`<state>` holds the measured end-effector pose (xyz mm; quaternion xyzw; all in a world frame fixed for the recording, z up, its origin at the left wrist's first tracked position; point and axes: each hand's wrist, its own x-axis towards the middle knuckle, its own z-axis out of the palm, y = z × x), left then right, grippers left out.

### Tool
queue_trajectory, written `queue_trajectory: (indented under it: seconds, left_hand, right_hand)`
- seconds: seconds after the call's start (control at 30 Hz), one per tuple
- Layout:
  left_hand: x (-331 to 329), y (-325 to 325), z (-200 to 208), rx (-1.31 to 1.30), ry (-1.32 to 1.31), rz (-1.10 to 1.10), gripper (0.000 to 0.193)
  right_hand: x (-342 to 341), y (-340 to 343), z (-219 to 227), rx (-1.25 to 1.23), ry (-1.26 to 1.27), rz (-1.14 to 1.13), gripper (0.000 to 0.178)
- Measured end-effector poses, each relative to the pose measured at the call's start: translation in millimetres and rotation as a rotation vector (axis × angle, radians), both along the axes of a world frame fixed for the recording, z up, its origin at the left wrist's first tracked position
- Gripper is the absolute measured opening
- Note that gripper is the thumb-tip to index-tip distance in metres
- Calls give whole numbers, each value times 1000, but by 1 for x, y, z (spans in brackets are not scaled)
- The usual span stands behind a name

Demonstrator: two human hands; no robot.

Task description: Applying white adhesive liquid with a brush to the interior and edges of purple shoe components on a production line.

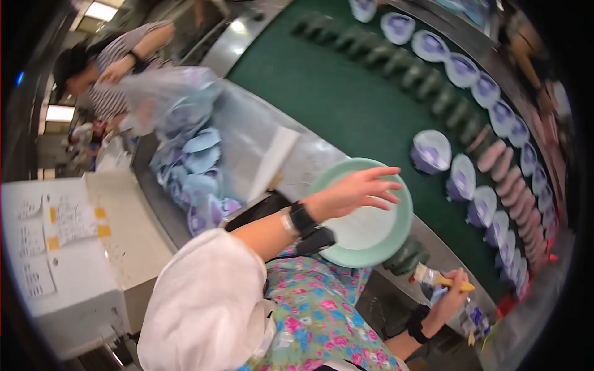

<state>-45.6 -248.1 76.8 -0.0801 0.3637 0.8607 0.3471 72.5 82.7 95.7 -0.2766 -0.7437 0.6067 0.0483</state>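
My left hand [366, 190] is stretched out over a pale green basin [403, 232], its fingers apart and nothing in them. White material covers the basin's inside, though I cannot tell whether it is liquid. At lower right, my right hand [453, 298] grips a paintbrush [461, 285] by its yellow handle, the pale bristles pointing left. Close to the bristles is a dark green rounded object [406, 256] beside the basin. On the green belt [322, 80] stand white and purple cup-shaped pieces [431, 151] in curving rows.
Blurred dark sole-shaped pieces [411, 80] and pink ones [508, 185] line the belt. Blue and purple pieces [201, 161] are heaped in a bin at left, where a person in a striped top [117, 74] holds a clear plastic bag [164, 93]. A white box [68, 247] stands nearer.
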Motion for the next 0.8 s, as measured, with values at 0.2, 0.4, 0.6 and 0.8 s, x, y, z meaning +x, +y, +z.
queue_trajectory:
  seconds: [0.2,0.4,0.6,0.8]
  left_hand:
    - [147,-325,-88,-2048,301,187,58]
    - [169,-485,-102,-2522,405,-242,59]
    - [74,-485,-80,-2193,641,121,26]
    - [37,-373,54,-1314,591,153,27]
  right_hand:
    - [-35,-104,37,-157,95,167,31]
    - [-20,-201,52,-14,16,173,31]
    - [-15,-258,68,143,-70,421,24]
    - [-28,-362,98,729,525,889,33]
